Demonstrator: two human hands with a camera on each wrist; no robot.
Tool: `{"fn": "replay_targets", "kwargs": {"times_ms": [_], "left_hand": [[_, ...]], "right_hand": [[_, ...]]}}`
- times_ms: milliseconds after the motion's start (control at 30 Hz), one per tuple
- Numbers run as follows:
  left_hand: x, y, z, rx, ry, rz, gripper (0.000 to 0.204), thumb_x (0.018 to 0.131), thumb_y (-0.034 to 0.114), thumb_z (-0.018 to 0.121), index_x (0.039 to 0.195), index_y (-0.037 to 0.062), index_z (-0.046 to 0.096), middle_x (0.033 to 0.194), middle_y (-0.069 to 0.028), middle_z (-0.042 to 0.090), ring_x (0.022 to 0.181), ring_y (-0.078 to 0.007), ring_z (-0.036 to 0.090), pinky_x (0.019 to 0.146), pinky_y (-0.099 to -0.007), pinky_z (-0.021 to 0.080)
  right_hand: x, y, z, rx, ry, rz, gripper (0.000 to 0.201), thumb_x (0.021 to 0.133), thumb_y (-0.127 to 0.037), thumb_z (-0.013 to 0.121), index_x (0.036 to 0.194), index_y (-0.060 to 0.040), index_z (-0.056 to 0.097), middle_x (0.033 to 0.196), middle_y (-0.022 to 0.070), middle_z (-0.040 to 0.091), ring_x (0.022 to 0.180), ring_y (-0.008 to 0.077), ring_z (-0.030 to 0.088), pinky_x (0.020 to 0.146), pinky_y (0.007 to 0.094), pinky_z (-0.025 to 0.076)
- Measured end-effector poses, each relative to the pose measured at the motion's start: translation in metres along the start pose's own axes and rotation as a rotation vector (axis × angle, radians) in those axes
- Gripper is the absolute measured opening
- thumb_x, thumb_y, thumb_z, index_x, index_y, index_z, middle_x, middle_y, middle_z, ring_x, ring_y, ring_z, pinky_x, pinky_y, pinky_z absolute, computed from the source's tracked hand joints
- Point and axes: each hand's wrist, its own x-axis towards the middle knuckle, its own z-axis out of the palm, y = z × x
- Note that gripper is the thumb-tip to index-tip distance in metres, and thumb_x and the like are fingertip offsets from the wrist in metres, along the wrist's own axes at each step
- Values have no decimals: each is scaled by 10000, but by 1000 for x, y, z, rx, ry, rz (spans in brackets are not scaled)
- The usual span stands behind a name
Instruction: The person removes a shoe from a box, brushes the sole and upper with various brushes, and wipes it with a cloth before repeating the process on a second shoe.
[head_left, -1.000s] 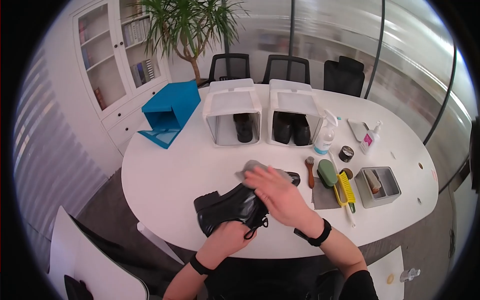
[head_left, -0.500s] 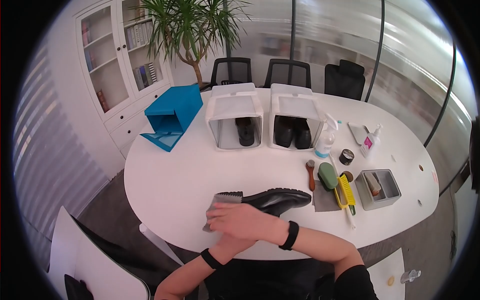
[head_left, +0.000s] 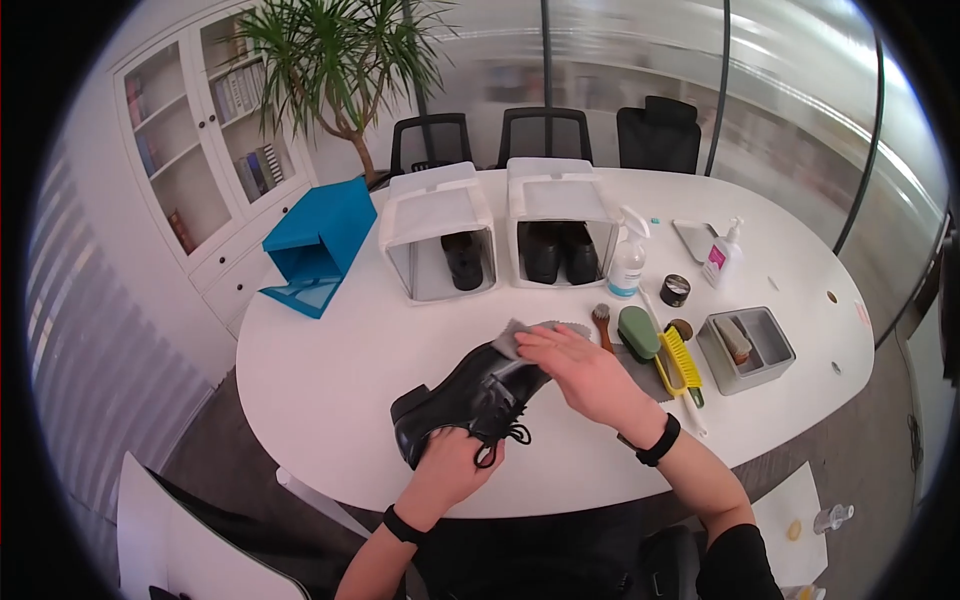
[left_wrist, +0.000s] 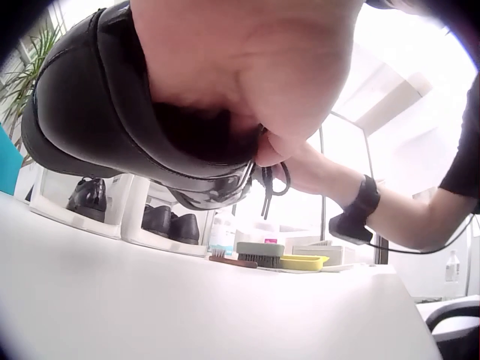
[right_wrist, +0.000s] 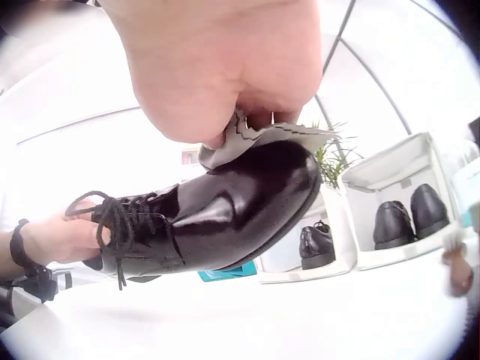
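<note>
A glossy black lace-up shoe (head_left: 460, 395) is held over the white table, its toe angled up and away from me, its laces hanging on the near side. My left hand (head_left: 450, 468) grips it at the opening, fingers tucked inside and hidden. At the toe, my right hand (head_left: 592, 378) holds a grey cloth (right_wrist: 292, 136) with zigzag edges. The cloth is pinched between thumb and curled fingers and lies against the top of the toe (right_wrist: 281, 169) in the right wrist view.
Two white shoe boxes (head_left: 437, 182) stand behind, one with a single black shoe (head_left: 462, 262), the other with a pair (head_left: 560, 255). A blue box (head_left: 318, 235) lies at left. To the right are a spray bottle (head_left: 627, 265), green brush (head_left: 637, 332), yellow brush (head_left: 680, 362) and grey bin (head_left: 745, 375).
The shoe was turned sole edge up half a second ago, with the cloth at its heel. Now its laces show again, and my right hand and the cloth have moved to the toe.
</note>
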Motion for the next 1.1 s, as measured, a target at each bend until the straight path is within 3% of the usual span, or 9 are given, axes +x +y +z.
{"fn": "replay_targets", "kwargs": {"times_ms": [200, 300, 400, 567, 633, 833, 900, 967, 1100], "left_hand": [[2, 6, -1, -238, 76, -118, 310, 931, 259, 747, 729, 37, 667, 854, -166, 612, 835, -353, 588, 877, -448, 478], [10, 17, 0, -498, 114, -308, 220, 979, 233, 717, 961, 14, 724, 926, -130, 646, 874, -289, 611, 887, -400, 484], [15, 28, -6, -913, 40, -514, 300, 1066, 204, 613, 1282, 1, 656, 1197, -61, 706, 1099, -127, 617, 931, -309, 494], [34, 40, -15, -1554, 113, -594, 372, 1110, 214, 524, 1394, -18, 582, 1338, -86, 662, 1220, -174, 613, 1070, -335, 468], [45, 47, -24, -1746, 192, -549, 488, 1137, 293, 423, 1515, -14, 450, 1520, -132, 540, 1402, -235, 503, 1192, -383, 375], [52, 10, -25, -1855, 373, -575, 494, 1126, 411, 415, 1376, 5, 542, 1295, -110, 624, 1270, -269, 548, 1142, -410, 390], [52, -1, -34, -1926, 318, -560, 466, 1105, 385, 438, 1354, 4, 536, 1242, -103, 613, 1221, -268, 554, 1105, -408, 409], [51, -26, -22, -1887, 261, -548, 447, 1072, 327, 484, 1388, 12, 505, 1351, -95, 568, 1285, -250, 502, 1125, -398, 387], [59, -38, -13, -1780, 368, -645, 355, 1048, 277, 521, 1319, 48, 536, 1264, -59, 579, 1189, -220, 524, 1094, -367, 398]], "right_hand": [[-17, 13, 13, 110, 145, 168, 394, 969, 70, 571, 1349, -34, 588, 1481, 149, 588, 1419, 358, 515, 1129, 426, 485], [-12, 10, 22, 176, 308, 215, 417, 964, 85, 553, 1364, -33, 573, 1510, 166, 554, 1458, 373, 461, 1116, 434, 493], [1, 2, 23, 240, 426, 265, 404, 1019, 53, 519, 1413, -31, 547, 1549, 180, 515, 1478, 369, 438, 1134, 419, 470], [12, -17, 32, 413, 552, 357, 438, 1042, 33, 492, 1473, -39, 516, 1574, 197, 482, 1493, 372, 414, 1163, 401, 435], [9, -21, 37, 420, 418, 291, 447, 1034, 31, 503, 1474, -43, 519, 1573, 199, 481, 1494, 379, 409, 1170, 404, 429], [-22, -48, 51, 433, 201, 218, 474, 974, 54, 528, 1443, -12, 530, 1487, 182, 569, 1296, 365, 606, 1039, 419, 551], [-37, -43, 45, 309, -80, 115, 463, 933, 52, 535, 1391, -6, 558, 1478, 174, 577, 1243, 349, 642, 1003, 416, 574], [-46, -37, 41, 311, -127, 74, 453, 906, 37, 532, 1353, -15, 576, 1413, 166, 621, 1163, 344, 680, 925, 432, 593], [-34, -21, 13, 270, -708, 82, 392, 981, -35, 514, 1365, -70, 588, 1269, 150, 688, 1072, 351, 700, 865, 424, 582]]}}
